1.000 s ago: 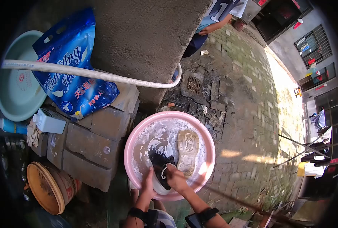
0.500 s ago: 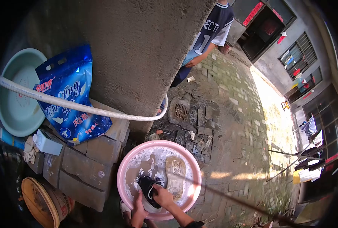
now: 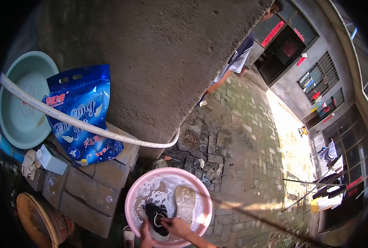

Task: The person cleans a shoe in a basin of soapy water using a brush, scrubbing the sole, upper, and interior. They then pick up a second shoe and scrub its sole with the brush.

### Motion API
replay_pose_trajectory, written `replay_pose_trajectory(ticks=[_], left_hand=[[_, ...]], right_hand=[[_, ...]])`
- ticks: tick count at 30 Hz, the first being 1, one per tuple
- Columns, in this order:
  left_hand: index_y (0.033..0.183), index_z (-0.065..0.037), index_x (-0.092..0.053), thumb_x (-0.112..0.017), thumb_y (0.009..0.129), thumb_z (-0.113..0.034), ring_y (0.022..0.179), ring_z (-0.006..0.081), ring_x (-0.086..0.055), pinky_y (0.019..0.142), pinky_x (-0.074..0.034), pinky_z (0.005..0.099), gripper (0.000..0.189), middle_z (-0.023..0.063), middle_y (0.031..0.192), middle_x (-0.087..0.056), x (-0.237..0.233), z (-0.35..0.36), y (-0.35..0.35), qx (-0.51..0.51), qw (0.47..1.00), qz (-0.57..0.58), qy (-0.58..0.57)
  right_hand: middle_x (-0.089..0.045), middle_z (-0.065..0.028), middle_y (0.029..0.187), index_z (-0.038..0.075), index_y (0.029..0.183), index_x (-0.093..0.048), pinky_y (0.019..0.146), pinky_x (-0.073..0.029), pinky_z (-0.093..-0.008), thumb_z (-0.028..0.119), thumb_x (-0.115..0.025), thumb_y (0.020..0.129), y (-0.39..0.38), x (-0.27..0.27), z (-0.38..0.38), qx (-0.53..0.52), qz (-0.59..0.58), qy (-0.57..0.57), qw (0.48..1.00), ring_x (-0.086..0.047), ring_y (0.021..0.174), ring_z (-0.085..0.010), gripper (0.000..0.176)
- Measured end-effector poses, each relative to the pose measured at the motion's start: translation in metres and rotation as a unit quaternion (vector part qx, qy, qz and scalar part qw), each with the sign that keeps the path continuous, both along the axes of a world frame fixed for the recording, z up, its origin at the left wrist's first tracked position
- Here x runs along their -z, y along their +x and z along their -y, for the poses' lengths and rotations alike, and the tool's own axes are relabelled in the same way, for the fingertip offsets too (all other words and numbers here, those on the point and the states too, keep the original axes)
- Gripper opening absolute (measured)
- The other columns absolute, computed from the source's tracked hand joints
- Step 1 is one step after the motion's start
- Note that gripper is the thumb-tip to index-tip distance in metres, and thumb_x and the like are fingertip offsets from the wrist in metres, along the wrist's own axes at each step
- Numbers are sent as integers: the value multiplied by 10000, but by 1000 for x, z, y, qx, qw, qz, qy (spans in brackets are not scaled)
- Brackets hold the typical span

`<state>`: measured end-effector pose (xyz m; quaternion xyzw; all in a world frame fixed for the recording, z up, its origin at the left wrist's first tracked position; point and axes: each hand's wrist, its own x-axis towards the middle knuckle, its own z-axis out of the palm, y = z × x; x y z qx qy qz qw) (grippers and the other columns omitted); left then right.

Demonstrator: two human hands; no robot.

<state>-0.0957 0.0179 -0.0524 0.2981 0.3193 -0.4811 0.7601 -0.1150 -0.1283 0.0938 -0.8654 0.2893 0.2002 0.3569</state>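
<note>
Two bare hands are at one black shoe [image 3: 153, 213], which sits in the foamy water [image 3: 155, 190] of the pink basin [image 3: 130, 199], close to the near edge and a little left of the middle. The right hand [image 3: 178, 228] comes over the near right part of the rim, and its fingertips are pressed together on the white-trimmed opening of the shoe. The left hand [image 3: 146, 234] is at the near left edge, with fingers against the shoe's side; how tightly they close I cannot tell. This hold seems to me to keep the shoe steady while the right hand works at the opening. Toward the right edge lies a second shoe [image 3: 185, 202], its pale sole upward. On the brick ledge [image 3: 87, 204], a blue detergent bag [image 3: 97, 97] leans near the far edge, under a white hose [image 3: 84, 125], and a pale bottle [image 3: 51, 161] is by the left corner.
</note>
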Motion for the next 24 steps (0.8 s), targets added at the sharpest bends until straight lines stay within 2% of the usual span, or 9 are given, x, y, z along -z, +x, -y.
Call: replay_pose_trajectory(ticks=[2,4,9,12,16,24], left_hand=[[1212,-111,-487,-419,873,-491,1065,296,-521,911,-421,446,514,101,1188,-531,-21,6,1,-10,1000,-28,8],[1205,-110,-492,-414,877,-482,1050,288,-530,891,-433,445,502,93,1173,-540,-34,8,4,-9,1000,-1,28],[1192,-115,-500,-423,874,-483,1040,280,-537,887,-435,440,493,89,1163,-545,-9,5,0,-16,1000,19,-2],[1191,-115,-500,-424,873,-485,1038,279,-537,886,-436,439,493,89,1162,-545,-6,9,0,-13,1000,26,-4],[1190,-116,-500,-427,872,-488,1035,279,-539,886,-436,438,495,89,1160,-546,-6,8,-1,-9,999,36,-8],[1188,-118,-499,-431,870,-494,1030,279,-541,885,-436,436,497,89,1156,-548,5,-5,-5,3,993,115,-18]], right_hand=[[-621,-140,675,277,1095,-619,607,-489,-383,450,-532,816,-8,0,6,-22,-12,10,1000,-620,656,-318,339],[-625,-141,684,281,1098,-616,614,-491,-386,452,-524,819,-5,6,6,-21,-19,11,1000,-621,663,-319,340],[-641,-145,754,276,1102,-607,638,-501,-411,448,-490,832,16,27,-10,-16,-24,-27,999,-627,698,-325,341],[-651,-136,847,249,1081,-583,642,-501,-465,404,-472,836,25,37,-26,6,-41,-91,995,-631,738,-341,311],[-650,-147,826,233,1049,-585,629,-501,-471,389,-476,829,33,31,-34,18,-73,-101,992,-635,728,-336,291],[-642,-158,789,230,1048,-591,622,-501,-468,385,-493,829,28,32,-24,8,-27,-88,996,-627,709,-351,286]])
